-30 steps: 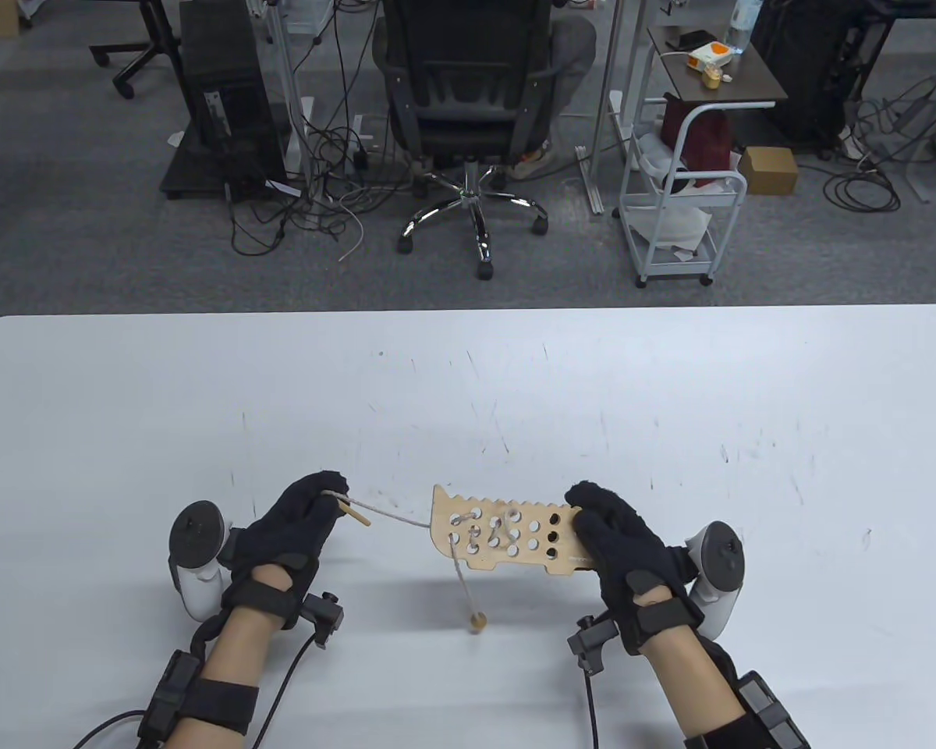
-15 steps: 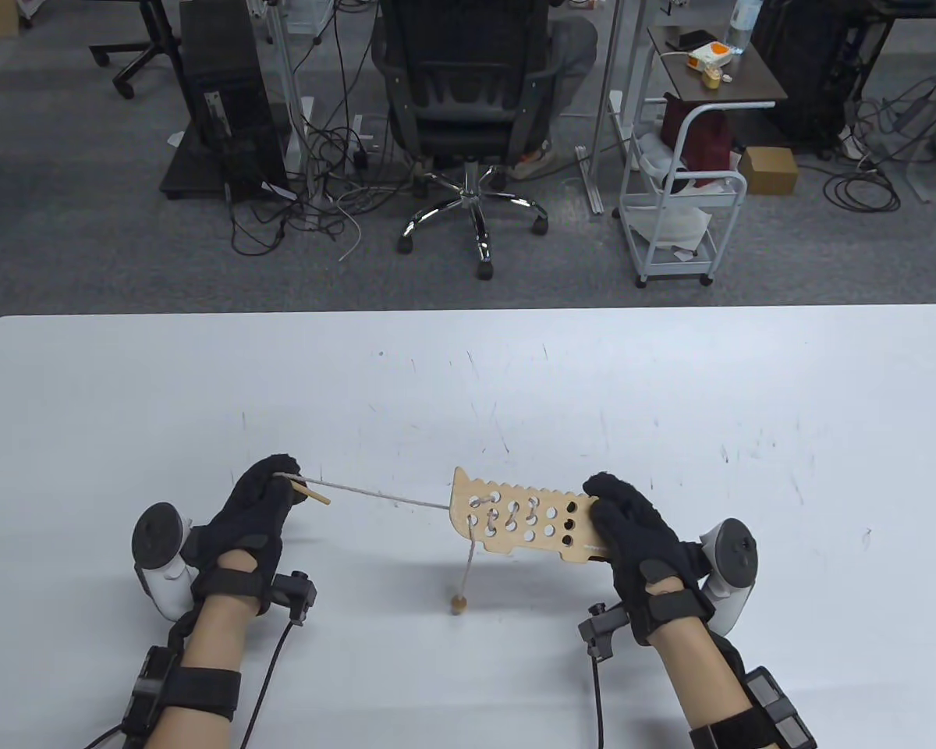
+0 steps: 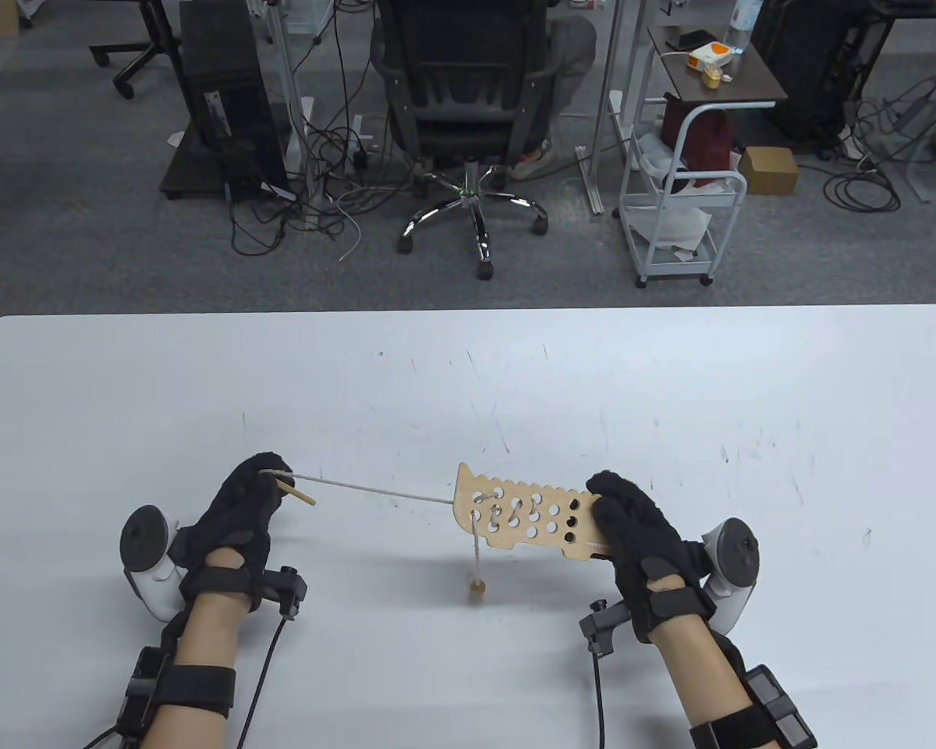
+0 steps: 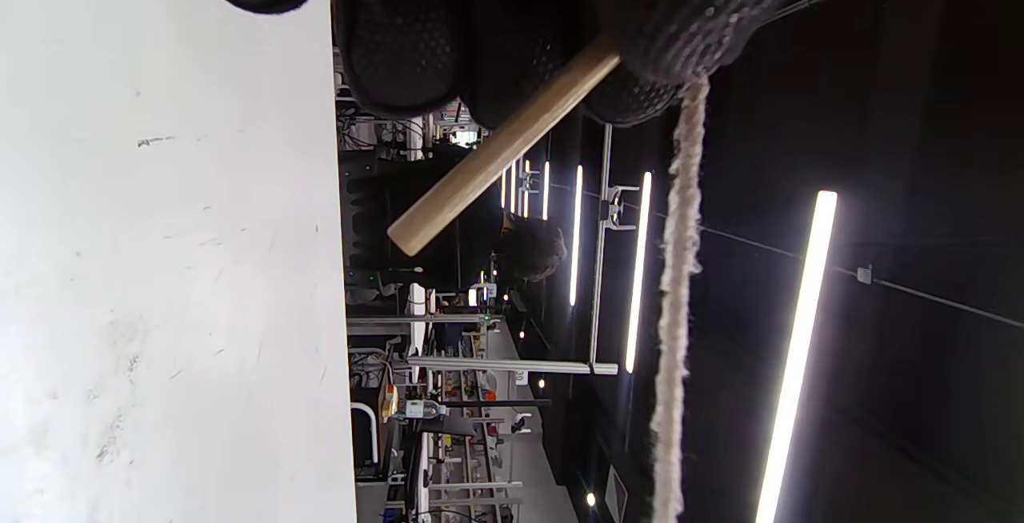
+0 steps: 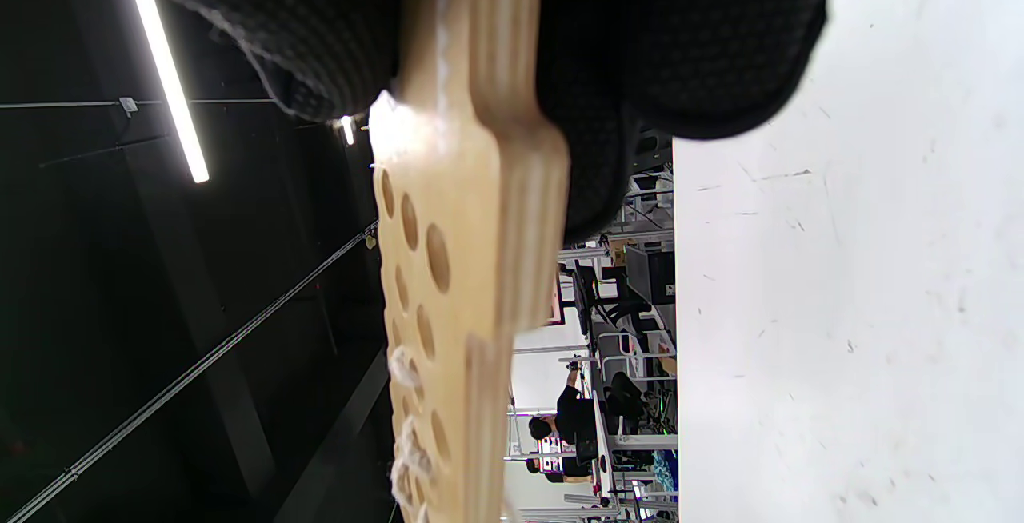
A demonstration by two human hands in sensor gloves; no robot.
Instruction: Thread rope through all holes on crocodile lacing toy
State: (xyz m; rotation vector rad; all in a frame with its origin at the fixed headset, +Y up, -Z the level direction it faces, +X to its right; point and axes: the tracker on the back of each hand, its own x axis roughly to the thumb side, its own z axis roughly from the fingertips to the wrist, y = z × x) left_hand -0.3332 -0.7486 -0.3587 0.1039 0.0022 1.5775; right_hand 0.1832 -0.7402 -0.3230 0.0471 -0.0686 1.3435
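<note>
The wooden crocodile lacing board (image 3: 526, 515) (image 5: 456, 291), with several holes and rope loops near its left end, is held above the table. My right hand (image 3: 632, 519) grips its right end. My left hand (image 3: 253, 491) pinches the wooden needle (image 3: 296, 493) (image 4: 500, 151) and the rope (image 3: 374, 490) (image 4: 676, 299), which runs taut from the hand to the board's left end. A short rope tail with a wooden bead (image 3: 477, 587) hangs under the board, the bead at the table.
The white table (image 3: 468, 374) carries only scuff marks. Beyond its far edge stand an office chair (image 3: 468, 94), a white cart (image 3: 682, 195) and floor cables.
My left hand has pulled the needle and rope leftward, drawing the rope taut. The board has shifted a little right and up, and the hanging tail has shortened.
</note>
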